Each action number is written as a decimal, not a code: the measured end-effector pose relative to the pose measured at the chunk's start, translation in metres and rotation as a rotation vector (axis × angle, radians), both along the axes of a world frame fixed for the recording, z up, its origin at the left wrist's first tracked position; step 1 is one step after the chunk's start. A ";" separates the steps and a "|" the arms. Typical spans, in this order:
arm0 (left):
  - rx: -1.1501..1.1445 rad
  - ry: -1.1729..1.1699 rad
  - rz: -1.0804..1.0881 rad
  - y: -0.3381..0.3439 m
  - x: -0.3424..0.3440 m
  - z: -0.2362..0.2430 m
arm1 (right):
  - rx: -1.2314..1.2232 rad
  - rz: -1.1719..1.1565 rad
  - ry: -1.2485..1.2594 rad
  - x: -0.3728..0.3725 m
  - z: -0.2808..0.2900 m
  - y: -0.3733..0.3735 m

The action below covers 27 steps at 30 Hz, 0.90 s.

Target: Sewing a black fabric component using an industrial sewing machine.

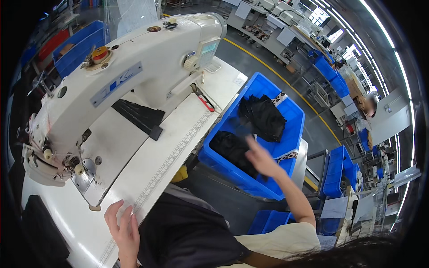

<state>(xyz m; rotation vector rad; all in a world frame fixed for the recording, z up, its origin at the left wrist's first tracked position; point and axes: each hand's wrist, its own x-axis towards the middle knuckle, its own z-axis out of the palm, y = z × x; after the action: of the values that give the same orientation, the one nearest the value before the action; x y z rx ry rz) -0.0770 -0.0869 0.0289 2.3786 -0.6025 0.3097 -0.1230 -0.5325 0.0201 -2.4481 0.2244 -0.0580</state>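
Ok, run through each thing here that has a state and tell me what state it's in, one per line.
Left hand: open, flat on the table edge.
Right hand: open, reaching over the blue bin, holding nothing.
Blue bin: open-topped, holding black fabric.
Sewing machine: nothing under the needle.

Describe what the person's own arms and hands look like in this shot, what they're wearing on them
Both hands are bare: no gloves, rings or watch show on the left hand or the right hand. The right forearm is uncovered up to a short, pale cream sleeve that ends about the elbow. Little of the left arm shows beyond the wrist, so its sleeve cannot be told.
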 end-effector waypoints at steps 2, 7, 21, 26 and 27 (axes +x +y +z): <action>0.045 -0.027 0.006 -0.003 0.001 0.000 | -0.147 0.291 0.409 0.002 -0.050 -0.010; 0.077 0.053 -0.046 -0.008 0.006 0.007 | -0.644 0.386 0.055 0.026 -0.178 -0.039; -0.090 -0.126 0.147 0.092 -0.025 0.030 | -0.528 0.287 -0.024 0.084 0.031 0.068; -0.424 -0.317 0.687 0.154 -0.042 0.045 | 0.054 0.952 -0.501 0.108 0.063 0.264; -0.394 -0.377 0.759 0.170 -0.044 0.053 | 0.125 1.101 -0.474 0.110 0.059 0.309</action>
<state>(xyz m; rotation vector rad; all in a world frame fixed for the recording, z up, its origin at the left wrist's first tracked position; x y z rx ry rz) -0.1210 0.0831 0.0822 2.0718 0.2293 1.1092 -0.0129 -0.2232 0.0787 -2.0422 -1.2572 -0.1268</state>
